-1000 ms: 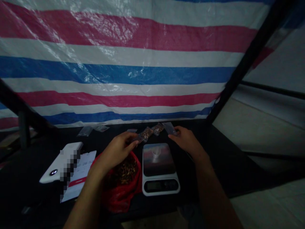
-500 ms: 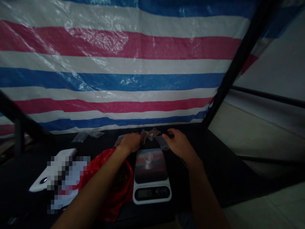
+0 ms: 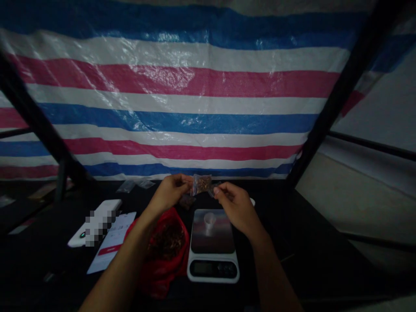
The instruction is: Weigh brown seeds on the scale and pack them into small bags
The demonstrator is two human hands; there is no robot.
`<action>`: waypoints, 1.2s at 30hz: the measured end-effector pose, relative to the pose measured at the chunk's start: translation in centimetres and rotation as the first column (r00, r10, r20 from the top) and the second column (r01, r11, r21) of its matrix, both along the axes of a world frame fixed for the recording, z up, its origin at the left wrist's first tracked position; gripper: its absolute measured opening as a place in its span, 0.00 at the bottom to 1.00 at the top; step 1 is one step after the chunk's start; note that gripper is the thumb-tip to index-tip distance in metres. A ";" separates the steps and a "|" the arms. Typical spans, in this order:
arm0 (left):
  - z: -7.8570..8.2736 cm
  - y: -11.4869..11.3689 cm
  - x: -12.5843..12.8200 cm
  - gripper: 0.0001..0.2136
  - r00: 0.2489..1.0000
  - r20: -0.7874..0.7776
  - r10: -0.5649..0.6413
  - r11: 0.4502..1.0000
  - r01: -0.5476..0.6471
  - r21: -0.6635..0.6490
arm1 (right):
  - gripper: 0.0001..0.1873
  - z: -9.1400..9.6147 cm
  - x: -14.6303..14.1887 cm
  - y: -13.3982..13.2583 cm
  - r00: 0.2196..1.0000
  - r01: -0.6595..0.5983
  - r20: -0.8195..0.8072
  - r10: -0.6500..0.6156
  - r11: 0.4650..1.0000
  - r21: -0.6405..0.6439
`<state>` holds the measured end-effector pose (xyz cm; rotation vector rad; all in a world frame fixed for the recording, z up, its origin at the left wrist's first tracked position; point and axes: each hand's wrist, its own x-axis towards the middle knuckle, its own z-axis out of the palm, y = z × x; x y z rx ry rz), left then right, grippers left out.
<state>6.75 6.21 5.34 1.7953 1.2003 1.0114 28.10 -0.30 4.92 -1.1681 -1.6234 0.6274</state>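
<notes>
My left hand (image 3: 169, 191) and my right hand (image 3: 236, 203) are both closed at the far side of the black table. Between them is a small clear zip bag (image 3: 203, 183) of brown dried bits, raised above the tabletop. My left fingers pinch its left edge and my right fingers its right end. Under my left hand lies another filled bag (image 3: 186, 202), partly hidden. Nearer me, a white kitchen scale (image 3: 212, 256) carries a small clear cup (image 3: 209, 221). Left of it sits an open red plastic bag (image 3: 183, 255) with loose dried brown pieces (image 3: 166, 240) inside.
Two clear bags (image 3: 126, 186) lie at the back left. A white device (image 3: 103, 212) and a white sheet with a red band (image 3: 112, 249) are on the left. A striped tarp (image 3: 201, 104) hangs behind, between dark frame posts (image 3: 320, 117).
Both hands have come together and lifted the filled zip bag from the table. My right hand has moved left and closed. The view has shifted, showing more of the red bag's contents.
</notes>
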 end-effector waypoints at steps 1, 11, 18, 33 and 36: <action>0.3 -1.3 -0.3 0.14 0.996 0.089 -0.024 0.998 0.029 -0.051 | 0.13 0.1 -1.0 -0.3 0.998 -0.060 -0.001 0.060 0.998 -0.007; 1.3 -7.6 -1.9 0.15 0.952 0.304 0.015 0.986 0.036 -0.162 | 0.14 -0.6 -6.0 -1.5 0.947 -0.318 0.037 0.320 0.947 -0.052; 0.3 -8.4 -1.9 0.08 0.968 0.252 0.009 0.992 0.024 -0.125 | 0.13 -1.2 -5.9 -1.3 0.936 -0.309 0.159 0.313 0.950 -0.051; 0.2 -9.7 -6.2 0.25 0.971 -0.199 -0.131 0.985 0.150 0.084 | 0.13 -2.5 -8.0 -0.8 0.896 -0.431 -0.193 0.400 0.887 -0.165; 0.4 -9.6 -7.4 0.15 0.964 -0.227 -0.141 0.988 0.152 0.030 | 0.13 -2.6 -8.1 -0.8 0.898 -0.431 -0.193 0.395 0.880 -0.201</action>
